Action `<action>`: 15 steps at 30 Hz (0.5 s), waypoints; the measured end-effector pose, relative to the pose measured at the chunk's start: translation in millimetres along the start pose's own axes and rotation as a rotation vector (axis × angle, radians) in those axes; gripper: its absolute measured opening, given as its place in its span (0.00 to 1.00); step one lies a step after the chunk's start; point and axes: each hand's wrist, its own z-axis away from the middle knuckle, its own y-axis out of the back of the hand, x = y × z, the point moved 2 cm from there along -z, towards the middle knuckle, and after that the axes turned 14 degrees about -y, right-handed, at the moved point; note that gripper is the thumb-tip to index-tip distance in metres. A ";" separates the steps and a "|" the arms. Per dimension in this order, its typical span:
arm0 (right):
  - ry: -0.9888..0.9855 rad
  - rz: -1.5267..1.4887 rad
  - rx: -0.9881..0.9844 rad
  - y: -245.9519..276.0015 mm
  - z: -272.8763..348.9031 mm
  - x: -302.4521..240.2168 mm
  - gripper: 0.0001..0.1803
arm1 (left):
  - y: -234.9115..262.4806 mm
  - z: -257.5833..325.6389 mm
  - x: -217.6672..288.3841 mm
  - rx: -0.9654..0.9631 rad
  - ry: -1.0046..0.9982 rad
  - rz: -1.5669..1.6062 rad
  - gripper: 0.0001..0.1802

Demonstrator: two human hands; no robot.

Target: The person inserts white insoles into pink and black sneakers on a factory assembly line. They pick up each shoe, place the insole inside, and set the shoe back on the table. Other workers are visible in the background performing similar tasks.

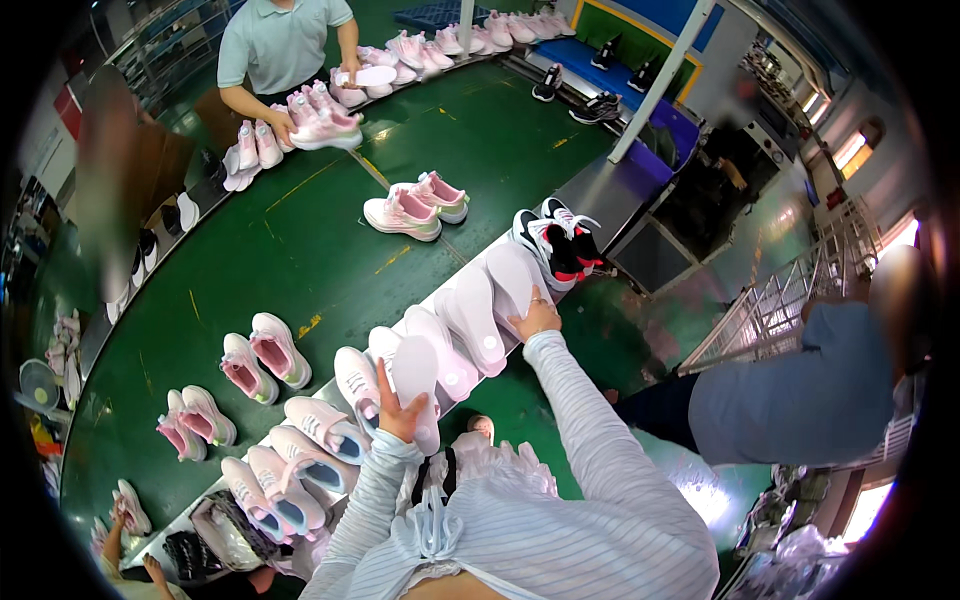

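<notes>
My left hand (399, 412) grips a pale flat insole (415, 372), held over the row of shoes on the metal ledge in front of me. Farther along the ledge, my right hand (537, 318) is closed at the near end of another pale insole (510, 278). Between my hands lie more pale, sole-shaped pieces (472, 308), seemingly resting on shoes; their undersides are hidden. Left of my left hand stand white lace-up shoes (355, 380) and several light shoes with blue linings (318, 460).
Black, white and red sneakers (555, 240) stand at the ledge's right end. Pink shoe pairs (412, 210) sit on the green table (330, 240). Across it a co-worker (285, 50) handles pink shoes. Another person (790, 390) stands at right. A pale post (665, 80) rises at upper right.
</notes>
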 end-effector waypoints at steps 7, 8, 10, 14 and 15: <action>0.119 -0.214 0.166 34.6 9.0 22.4 0.34 | 1.0 -9.2 -2.0 -0.212 0.044 -0.299 0.19; 0.157 -0.357 0.229 44.8 11.3 26.6 0.32 | 3.3 -10.5 -3.5 -0.184 0.211 -0.190 0.18; 0.301 -0.580 0.270 62.6 30.5 36.2 0.30 | 6.9 -18.0 -10.5 -0.186 0.123 -0.229 0.15; 0.702 -0.736 -0.496 115.3 86.4 38.2 0.29 | -5.3 -38.0 -18.5 -0.223 0.595 0.403 0.22; 0.805 -0.601 -0.535 120.3 101.0 35.8 0.30 | -2.3 -33.9 -25.4 -0.263 0.782 0.417 0.25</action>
